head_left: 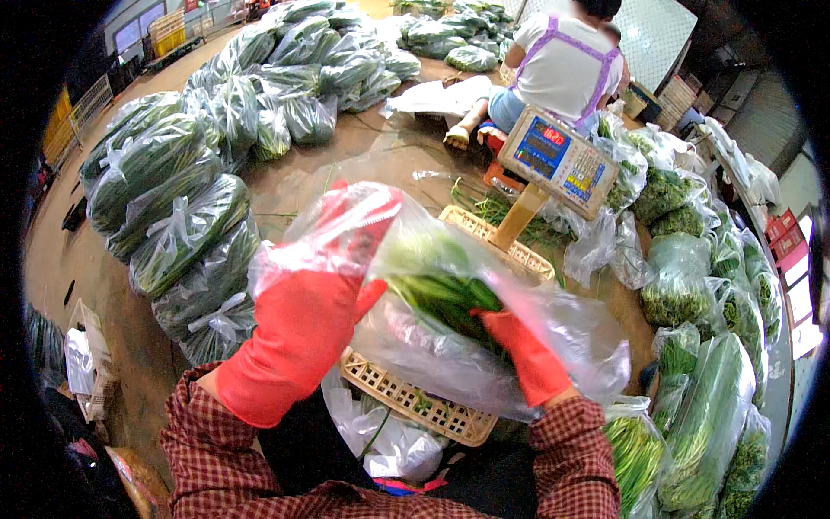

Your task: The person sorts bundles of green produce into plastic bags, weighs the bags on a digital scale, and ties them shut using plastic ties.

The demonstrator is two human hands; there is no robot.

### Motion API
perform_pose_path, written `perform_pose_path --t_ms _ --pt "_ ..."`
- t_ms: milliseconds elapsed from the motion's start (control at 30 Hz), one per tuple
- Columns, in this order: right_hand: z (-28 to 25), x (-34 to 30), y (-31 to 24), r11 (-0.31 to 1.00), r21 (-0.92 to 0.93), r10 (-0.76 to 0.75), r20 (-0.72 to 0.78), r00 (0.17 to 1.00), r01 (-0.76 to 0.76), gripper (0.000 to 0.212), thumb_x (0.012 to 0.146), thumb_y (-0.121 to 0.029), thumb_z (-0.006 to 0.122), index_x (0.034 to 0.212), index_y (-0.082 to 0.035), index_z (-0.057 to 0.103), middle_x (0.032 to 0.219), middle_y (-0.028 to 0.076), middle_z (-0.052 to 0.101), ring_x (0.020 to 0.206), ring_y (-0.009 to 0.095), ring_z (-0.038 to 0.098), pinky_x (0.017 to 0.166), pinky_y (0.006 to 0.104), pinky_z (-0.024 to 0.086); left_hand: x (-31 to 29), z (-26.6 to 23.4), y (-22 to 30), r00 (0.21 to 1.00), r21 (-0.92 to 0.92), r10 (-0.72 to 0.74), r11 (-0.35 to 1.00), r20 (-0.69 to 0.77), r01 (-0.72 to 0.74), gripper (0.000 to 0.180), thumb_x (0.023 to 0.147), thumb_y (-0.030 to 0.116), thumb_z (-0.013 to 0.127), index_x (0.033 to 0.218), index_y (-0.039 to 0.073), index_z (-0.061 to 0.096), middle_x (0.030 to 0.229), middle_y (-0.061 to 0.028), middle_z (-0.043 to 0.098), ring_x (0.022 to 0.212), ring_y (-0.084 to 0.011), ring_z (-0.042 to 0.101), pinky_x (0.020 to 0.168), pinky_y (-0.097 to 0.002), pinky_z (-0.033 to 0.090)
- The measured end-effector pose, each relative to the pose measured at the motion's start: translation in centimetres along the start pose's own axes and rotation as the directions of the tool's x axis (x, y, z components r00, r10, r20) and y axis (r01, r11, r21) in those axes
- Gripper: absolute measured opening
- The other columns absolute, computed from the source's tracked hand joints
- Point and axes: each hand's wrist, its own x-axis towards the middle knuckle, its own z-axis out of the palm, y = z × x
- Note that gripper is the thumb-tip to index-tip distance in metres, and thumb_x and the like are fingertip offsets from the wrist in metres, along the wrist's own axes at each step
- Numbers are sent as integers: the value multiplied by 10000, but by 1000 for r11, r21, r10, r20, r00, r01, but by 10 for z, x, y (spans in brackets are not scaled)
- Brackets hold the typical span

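A large clear plastic bag (pixel 553 322) is spread between my two red-gloved hands over a cream plastic basket (pixel 415 402). Inside or behind its film lies a bunch of leafy greens (pixel 441 290), pale at one end and dark green toward my right hand. My left hand (pixel 303 298) is raised with fingers stretched out under the film and the thumb apart. My right hand (pixel 526 350) grips the dark end of the greens at the right; its fingertips are partly hidden. The basket sits at the foot of a digital scale (pixel 560 160).
Bagged vegetables (pixel 190 238) are heaped along the left and far side. More bags of greens (pixel 705 424) line the right. Beyond the scale sits a person (pixel 562 65) in a white top with purple straps. Loose green stalks (pixel 484 203) lie near the scale.
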Motion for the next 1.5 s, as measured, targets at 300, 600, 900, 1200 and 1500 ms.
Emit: perform_pose_path --t_ms 300,600,900,1200,1500 --pt "-23 33 37 969 -230 -32 224 974 84 502 805 -239 658 1240 -42 505 1182 119 574 996 221 575 836 329 471 4 4 -11 995 -67 89 994 35 -87 810 660 179 737 1379 132 368 1398 -77 404 1271 -272 405 995 -338 388" --pt "-164 -105 -47 514 -857 543 370 754 50 548 723 -231 696 1221 -72 531 1096 173 603 988 343 579 854 414 457 15 12 0 998 -460 23 888 56 6 715 767 322 695 1338 26 381 1161 -182 555 975 -322 578 781 -370 464" --pt "-204 -210 -151 997 30 76 -366 928 -70 369 876 -68 573 1241 -39 532 1070 85 647 988 166 601 879 307 462 17 -7 31 973 -814 -83 536 213 224 211 880 120 582 1029 -21 630 783 -67 654 683 -114 606 659 -240 483" --pt "-119 -406 28 459 -305 581 -608 541 -835 509 809 -445 579 1124 -45 579 1019 168 638 930 352 609 809 425 478 -45 -27 173 304 -888 891 193 336 417 365 890 232 558 1203 44 570 973 -97 681 841 -97 620 771 -250 485" --pt "-89 -433 80 594 -286 110 -897 428 -752 351 739 -285 691 1024 -92 623 652 154 595 633 351 583 570 449 440 -120 30 310 -129 -714 952 294 277 636 384 915 285 548 1232 67 551 1055 -81 654 945 -135 611 896 -294 459"
